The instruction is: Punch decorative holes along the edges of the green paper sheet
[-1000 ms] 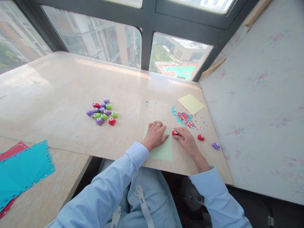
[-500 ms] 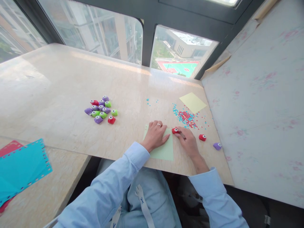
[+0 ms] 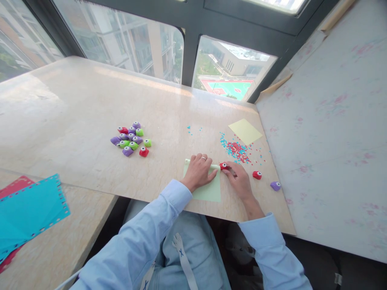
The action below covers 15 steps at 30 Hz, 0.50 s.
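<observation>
A light green sheet of paper (image 3: 208, 193) lies near the table's front edge. My left hand (image 3: 199, 171), with a ring on one finger, rests on it, fingers stretched out and thumb apart. In my right hand (image 3: 239, 179), a small red craft punch (image 3: 223, 166) is gripped between thumb and fingers at the sheet's upper right corner. The punch touches the paper's edge; its slot is hidden from me. Right of that hand, another red punch (image 3: 256, 175) and a purple punch (image 3: 275, 186) lie on the table.
Red and blue paper confetti (image 3: 237, 151) is scattered beyond my right hand, beside a pale yellow sheet (image 3: 245, 131). To the left sits a cluster of purple, green and red punches (image 3: 131, 137). A blue sheet with punched edges (image 3: 33, 217) lies at far left.
The green sheet's upper edge now shows more plainly, running up to the red punch. Both hands keep nearly the same place, and the camera view has shifted slightly.
</observation>
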### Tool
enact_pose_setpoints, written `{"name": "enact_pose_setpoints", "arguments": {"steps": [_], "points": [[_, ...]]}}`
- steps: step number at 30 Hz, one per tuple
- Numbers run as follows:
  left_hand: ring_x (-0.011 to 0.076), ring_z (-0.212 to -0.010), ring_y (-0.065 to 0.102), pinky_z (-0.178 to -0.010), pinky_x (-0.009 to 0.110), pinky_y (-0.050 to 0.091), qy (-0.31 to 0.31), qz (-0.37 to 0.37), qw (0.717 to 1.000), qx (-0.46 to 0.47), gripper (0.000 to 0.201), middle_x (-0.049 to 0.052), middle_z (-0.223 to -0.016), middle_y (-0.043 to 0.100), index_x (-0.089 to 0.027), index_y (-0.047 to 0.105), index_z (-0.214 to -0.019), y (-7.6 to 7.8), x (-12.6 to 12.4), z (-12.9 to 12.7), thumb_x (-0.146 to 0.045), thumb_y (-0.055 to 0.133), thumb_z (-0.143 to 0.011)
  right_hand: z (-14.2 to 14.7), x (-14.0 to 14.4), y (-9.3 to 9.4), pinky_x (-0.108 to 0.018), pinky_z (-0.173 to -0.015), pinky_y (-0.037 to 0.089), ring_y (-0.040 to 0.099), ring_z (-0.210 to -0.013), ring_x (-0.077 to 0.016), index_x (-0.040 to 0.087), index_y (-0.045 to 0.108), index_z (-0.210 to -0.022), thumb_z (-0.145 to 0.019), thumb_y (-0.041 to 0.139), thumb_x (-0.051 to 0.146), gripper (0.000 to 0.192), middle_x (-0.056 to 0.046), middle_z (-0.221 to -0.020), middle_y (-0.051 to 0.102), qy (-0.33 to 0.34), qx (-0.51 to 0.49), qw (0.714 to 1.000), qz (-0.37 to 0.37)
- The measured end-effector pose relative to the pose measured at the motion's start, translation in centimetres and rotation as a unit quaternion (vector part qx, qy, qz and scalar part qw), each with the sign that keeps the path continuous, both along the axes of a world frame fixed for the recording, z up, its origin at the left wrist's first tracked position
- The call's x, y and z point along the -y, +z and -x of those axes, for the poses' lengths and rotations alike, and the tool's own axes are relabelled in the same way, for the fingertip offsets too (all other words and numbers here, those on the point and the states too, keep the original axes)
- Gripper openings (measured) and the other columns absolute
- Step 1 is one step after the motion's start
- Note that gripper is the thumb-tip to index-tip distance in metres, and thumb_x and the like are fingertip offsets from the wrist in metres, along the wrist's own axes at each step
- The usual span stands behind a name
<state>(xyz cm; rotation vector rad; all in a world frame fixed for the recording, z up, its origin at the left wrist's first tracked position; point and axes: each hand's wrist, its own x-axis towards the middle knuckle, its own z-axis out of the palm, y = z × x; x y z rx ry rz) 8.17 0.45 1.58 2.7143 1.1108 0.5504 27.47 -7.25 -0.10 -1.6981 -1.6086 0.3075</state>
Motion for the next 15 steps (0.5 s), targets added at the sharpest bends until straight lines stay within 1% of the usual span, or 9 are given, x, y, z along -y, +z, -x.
{"name": "enact_pose_setpoints", "arguments": {"steps": [5, 11, 15], "points": [[0.0297, -0.1, 0.051, -0.083, 0.043, 0.036, 0.011, -0.008, 1.0, -0.006, 0.033, 0.012, -0.101, 0.061, -0.017, 0.06, -0.095, 0.07, 0.13, 0.08, -0.048, 0.055, -0.09, 0.03, 0.0, 0.12, -0.046, -0.09, 0.052, 0.063, -0.105, -0.0267, 0.024, 0.069, -0.113, -0.09, 0.059, 0.038, 0.028, -0.009, -0.114, 0.07, 0.005, -0.009, 1.0, -0.004], [0.03, -0.101, 0.051, -0.084, 0.043, 0.036, 0.005, -0.009, 1.0, -0.005, 0.033, 0.012, -0.103, 0.06, -0.017, 0.06, -0.096, 0.04, 0.17, 0.22, -0.049, 0.055, -0.09, -0.26, -0.02, 0.08, -0.045, -0.088, 0.052, 0.065, -0.1, -0.0255, 0.024, 0.069, -0.116, -0.089, 0.061, 0.038, 0.031, -0.009, -0.113, 0.07, 0.008, -0.053, 0.999, 0.013], [0.03, -0.101, 0.051, -0.084, 0.043, 0.036, 0.006, -0.011, 1.0, -0.004, 0.033, 0.012, -0.103, 0.06, -0.017, 0.06, -0.096, -0.03, 0.12, 0.24, -0.049, 0.056, -0.089, -0.46, -0.05, -0.03, -0.043, -0.088, 0.052, 0.064, -0.102, -0.0249, 0.025, 0.069, -0.114, -0.088, 0.062, 0.037, 0.03, -0.008, -0.113, 0.07, 0.014, -0.07, 0.997, 0.016]]}}
